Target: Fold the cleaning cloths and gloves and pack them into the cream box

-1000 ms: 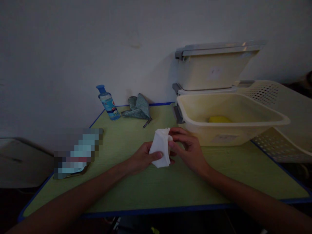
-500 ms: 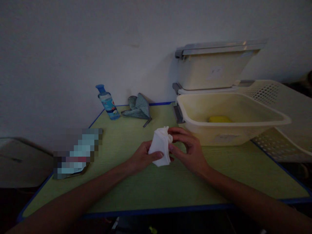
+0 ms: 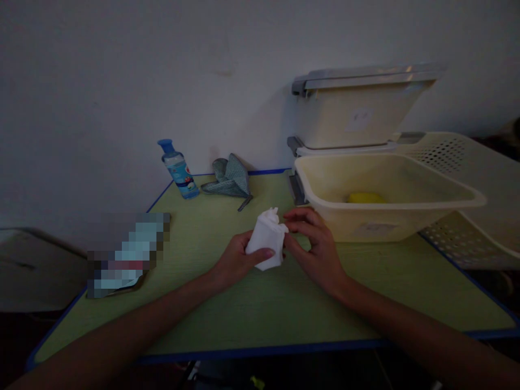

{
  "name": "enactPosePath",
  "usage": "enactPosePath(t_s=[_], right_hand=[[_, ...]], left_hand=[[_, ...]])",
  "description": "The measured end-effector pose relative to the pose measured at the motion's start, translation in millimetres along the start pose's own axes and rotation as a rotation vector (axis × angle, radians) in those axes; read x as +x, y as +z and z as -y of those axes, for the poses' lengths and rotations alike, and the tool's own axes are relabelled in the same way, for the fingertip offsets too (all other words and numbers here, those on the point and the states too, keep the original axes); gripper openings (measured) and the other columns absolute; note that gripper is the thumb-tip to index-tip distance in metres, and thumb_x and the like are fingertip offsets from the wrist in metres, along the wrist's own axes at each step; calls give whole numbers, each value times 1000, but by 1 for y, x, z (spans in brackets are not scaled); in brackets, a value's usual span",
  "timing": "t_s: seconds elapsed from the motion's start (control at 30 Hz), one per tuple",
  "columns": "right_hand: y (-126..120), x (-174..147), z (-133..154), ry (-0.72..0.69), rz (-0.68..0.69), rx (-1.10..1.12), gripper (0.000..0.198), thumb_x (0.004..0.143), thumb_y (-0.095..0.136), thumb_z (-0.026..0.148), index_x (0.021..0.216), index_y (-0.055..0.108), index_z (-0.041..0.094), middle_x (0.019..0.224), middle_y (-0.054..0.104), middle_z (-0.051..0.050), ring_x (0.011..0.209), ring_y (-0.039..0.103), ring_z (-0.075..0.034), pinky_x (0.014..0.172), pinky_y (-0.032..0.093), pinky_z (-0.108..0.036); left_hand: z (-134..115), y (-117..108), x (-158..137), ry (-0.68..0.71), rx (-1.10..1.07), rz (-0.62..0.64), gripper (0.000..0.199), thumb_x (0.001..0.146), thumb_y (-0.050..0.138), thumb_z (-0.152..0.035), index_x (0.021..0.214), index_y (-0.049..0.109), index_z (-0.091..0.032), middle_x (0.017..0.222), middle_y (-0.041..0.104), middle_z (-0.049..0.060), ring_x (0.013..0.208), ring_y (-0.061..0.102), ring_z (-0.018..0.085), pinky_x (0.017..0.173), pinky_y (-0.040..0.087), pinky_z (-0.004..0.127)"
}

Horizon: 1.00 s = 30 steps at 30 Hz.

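A folded white bundle (image 3: pixel 266 238), crumpled along its top and right edge, is held above the table. Whether it is cloth or paper I cannot tell. My left hand (image 3: pixel 239 257) is closed around its left side, the thumb lying across the front and the other fingers mostly hidden behind. At the right edge, my right hand (image 3: pixel 314 244) has its fingers bent and its thumb against the bundle, with the crumpled edge between them. The fingertips there are partly hidden.
On the green table (image 3: pixel 227 325) stand a blue bottle (image 3: pixel 181 170) and a crumpled grey-blue cloth item (image 3: pixel 229 179). A blurred-out flat object (image 3: pixel 130 254) lies left. At right are an open cream bin (image 3: pixel 345 222) holding something yellow (image 3: pixel 366 198), a lidded bin (image 3: pixel 337 122) and a perforated basket (image 3: pixel 479 179).
The white bundle has turned slightly and its upper right edge looks more crumpled. My right fingers have shifted and spread a little at that edge; my left hand keeps its hold.
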State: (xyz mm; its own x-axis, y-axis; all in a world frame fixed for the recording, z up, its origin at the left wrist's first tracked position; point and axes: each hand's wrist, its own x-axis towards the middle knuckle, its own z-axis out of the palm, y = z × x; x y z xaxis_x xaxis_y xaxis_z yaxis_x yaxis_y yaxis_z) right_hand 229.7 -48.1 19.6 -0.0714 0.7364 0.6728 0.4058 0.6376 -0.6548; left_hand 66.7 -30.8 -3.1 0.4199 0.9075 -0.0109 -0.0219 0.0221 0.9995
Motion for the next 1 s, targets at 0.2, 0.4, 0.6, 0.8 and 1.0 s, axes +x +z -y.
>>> enactPosePath(t_s=[0.2, 0.4, 0.6, 0.8, 1.0], right_hand=[[2, -2, 1, -18, -17, 73, 9, 72, 56, 13, 71, 57, 22, 86, 54, -3, 82, 52, -17, 73, 44, -34], [4, -1, -2, 68, 10, 223, 10, 74, 55, 14, 75, 60, 22, 93, 52, -4, 87, 52, -17, 72, 47, -32], [6, 2, -7, 190, 31, 354, 5, 72, 60, 20, 75, 63, 23, 100, 53, -5, 94, 53, -17, 73, 50, -29], [11, 1, -12, 416, 143, 659, 12, 67, 68, 28, 73, 61, 21, 85, 62, -1, 72, 58, -12, 59, 49, -24], [18, -1, -10, 666, 198, 985, 38, 68, 66, 41, 100, 53, 25, 78, 63, 2, 48, 49, -8, 36, 38, -18]], left_hand=[[-1, 0, 0, 10, -21, -2, 31, 62, 70, -30, 87, 65, -13, 73, 70, 4, 71, 65, 21, 66, 50, 29], [-1, 1, -1, -41, -25, 28, 35, 59, 73, -30, 88, 64, -12, 82, 71, 6, 72, 66, 21, 69, 50, 31], [-1, 1, -2, -78, -35, 62, 35, 60, 73, -31, 88, 66, -11, 85, 71, 8, 74, 67, 22, 72, 51, 33], [-4, 0, -4, -132, 32, 54, 28, 62, 72, -28, 81, 67, -10, 78, 72, 8, 72, 67, 22, 67, 51, 30], [-9, 3, -5, -198, -65, 8, 32, 56, 75, -28, 80, 65, -10, 74, 71, 7, 66, 67, 20, 63, 51, 29]])
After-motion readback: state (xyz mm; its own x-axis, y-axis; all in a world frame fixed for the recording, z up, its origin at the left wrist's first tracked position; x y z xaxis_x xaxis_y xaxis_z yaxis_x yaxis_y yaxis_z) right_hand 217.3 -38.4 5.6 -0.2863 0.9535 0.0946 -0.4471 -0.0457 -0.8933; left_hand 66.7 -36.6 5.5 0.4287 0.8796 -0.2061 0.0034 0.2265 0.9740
